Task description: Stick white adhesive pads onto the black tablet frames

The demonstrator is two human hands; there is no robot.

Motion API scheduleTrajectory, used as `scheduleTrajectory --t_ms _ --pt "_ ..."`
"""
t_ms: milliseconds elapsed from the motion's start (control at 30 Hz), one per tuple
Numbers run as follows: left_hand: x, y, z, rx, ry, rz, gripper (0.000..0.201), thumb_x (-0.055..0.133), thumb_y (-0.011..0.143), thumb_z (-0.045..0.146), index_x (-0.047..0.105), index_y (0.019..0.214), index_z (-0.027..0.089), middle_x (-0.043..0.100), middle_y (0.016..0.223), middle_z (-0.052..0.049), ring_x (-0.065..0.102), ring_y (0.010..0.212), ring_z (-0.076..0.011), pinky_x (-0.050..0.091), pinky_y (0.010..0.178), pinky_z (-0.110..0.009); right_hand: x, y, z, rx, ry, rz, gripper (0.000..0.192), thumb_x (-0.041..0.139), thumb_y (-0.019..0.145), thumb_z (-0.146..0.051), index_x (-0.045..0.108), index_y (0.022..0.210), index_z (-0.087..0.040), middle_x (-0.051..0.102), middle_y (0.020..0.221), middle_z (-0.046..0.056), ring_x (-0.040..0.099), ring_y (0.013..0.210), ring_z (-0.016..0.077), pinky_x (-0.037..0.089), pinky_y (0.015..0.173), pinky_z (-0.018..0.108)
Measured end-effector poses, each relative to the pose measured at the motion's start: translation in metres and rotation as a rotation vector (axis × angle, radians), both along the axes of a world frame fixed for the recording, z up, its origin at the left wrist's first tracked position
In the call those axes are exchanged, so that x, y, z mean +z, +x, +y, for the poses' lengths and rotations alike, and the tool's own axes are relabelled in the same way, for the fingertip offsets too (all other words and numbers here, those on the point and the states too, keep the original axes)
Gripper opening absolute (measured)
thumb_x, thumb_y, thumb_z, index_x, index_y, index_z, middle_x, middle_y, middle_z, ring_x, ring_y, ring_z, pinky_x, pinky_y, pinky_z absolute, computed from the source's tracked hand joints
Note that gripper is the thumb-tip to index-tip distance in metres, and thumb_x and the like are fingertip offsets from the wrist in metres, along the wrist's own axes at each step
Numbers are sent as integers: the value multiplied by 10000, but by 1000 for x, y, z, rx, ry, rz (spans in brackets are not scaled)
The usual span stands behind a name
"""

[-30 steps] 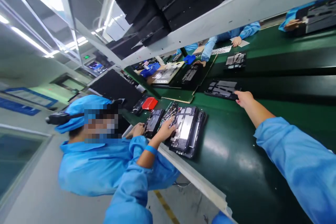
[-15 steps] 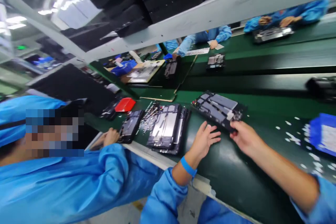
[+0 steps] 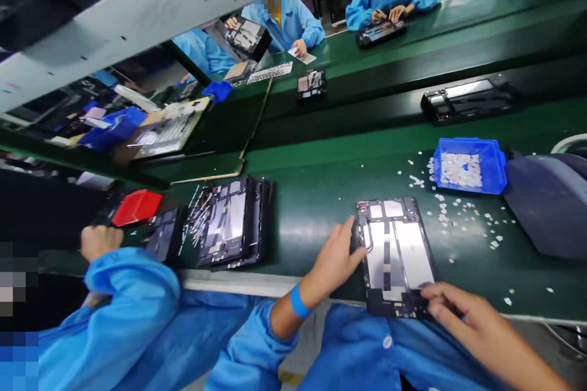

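Note:
A tablet (image 3: 398, 250) without its cover lies in front of me at the bench edge, its silver battery packs and dark boards exposed. My right hand (image 3: 458, 311) pinches its lower right corner between thumb and fingers. Along the left side, my left hand (image 3: 332, 259) has its fingers stretched and thumb apart, close against the frame; whether it touches cannot be made out. A blue band (image 3: 299, 301) circles my left wrist. To the left, more opened tablets (image 3: 229, 220) lie stacked beside a heap of thin metallic strips (image 3: 198, 217).
A blue bin (image 3: 499, 165) with small white pieces stands right, more pieces scattered around it. Beside it is a dark grey panel (image 3: 545, 201). A red tray (image 3: 136, 206) and a co-worker's hand (image 3: 101, 241) are at left. Another tablet (image 3: 468, 98) lies in the sunken channel beyond.
The tablet has come towards me and turned upright, now resting at the bench edge. My left hand has moved to its left side. The view has swung right.

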State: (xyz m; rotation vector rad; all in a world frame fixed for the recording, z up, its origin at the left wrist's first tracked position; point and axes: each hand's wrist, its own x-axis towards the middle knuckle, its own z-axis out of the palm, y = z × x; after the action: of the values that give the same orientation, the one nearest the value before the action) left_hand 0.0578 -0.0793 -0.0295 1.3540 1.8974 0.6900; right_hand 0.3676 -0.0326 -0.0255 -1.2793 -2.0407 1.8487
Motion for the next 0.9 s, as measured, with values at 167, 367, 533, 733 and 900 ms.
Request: scheduleTrajectory --t_ms 167,367,533,733,900 --pt "9 -17 50 -62 139 375 416 551 1016 203 633 1423 223 618 1147 -97 624 1115 -262 533 1046 -421 0 -30 27 39 110 31 393 552 984 -585 784 1110 -295 801 1007 60 751 936 286 585 851 409" --pt "-6 -12 71 -136 199 428 214 567 1021 176 722 1161 222 654 1085 -73 637 1070 -228 541 995 -367 7 -46 54 67 195 35 329 560 983 -499 783 1091 -282 813 969 47 761 821 250 595 755 380" --pt "-20 -15 60 -138 400 341 185 520 1025 120 688 1032 198 682 1066 -79 648 1058 -204 552 953 -346 -1 -88 96 35 351 72 280 554 982 -384 788 1078 -266 820 991 52 769 891 256 598 807 393" --pt "-37 -17 61 -136 688 262 163 559 1013 120 692 997 213 689 1038 -61 663 1000 -181 573 867 -320 -11 -157 129 125 304 190 256 571 915 -282 809 1004 -253 822 1008 45 753 907 231 570 820 355" --pt "-28 -4 53 122 542 29 104 620 998 187 709 1049 203 708 1001 -59 677 911 -167 557 804 -294 -18 -160 125 7 187 192 161 639 858 -345 741 870 -220 754 773 16 670 680 179 474 614 286"
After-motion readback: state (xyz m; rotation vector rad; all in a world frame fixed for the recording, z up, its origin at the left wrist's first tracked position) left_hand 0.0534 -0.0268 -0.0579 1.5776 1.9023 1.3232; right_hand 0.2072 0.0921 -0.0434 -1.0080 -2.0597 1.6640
